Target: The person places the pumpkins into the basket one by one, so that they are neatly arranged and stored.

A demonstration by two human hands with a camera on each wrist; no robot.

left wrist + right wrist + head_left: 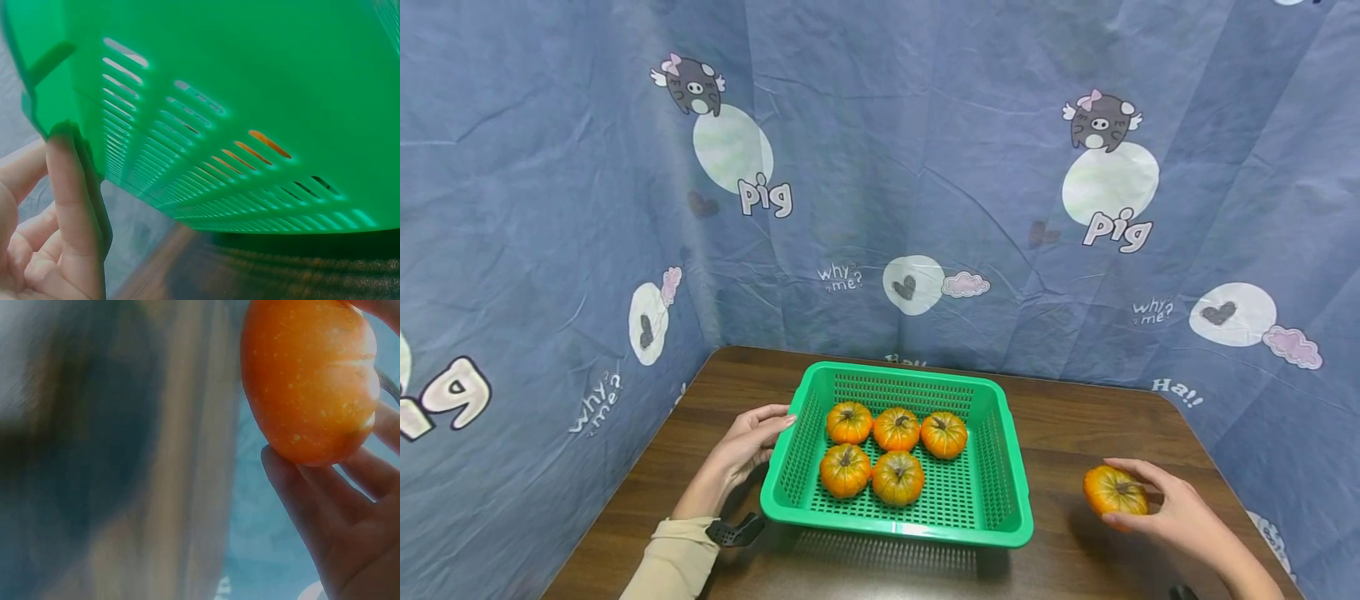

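Note:
A green plastic basket [898,531] with slotted walls stands on the table. Several small orange pumpkins [898,477] lie inside it, three in the back row and two in front. My left hand [751,442] holds the basket's left rim; in the left wrist view, its fingers [72,187] reach the rim beside the slotted wall [206,144]. Over the table to the right of the basket, my right hand [1172,508] grips another small pumpkin [1115,492] by its sides, stem showing. The right wrist view gives that pumpkin's smooth orange underside [309,381] close up.
The brown wooden table [1075,433] has rounded back corners. A blue curtain [865,150] printed with pigs and lettering hangs behind it and along both sides. A dark strap [737,531] sits at my left wrist.

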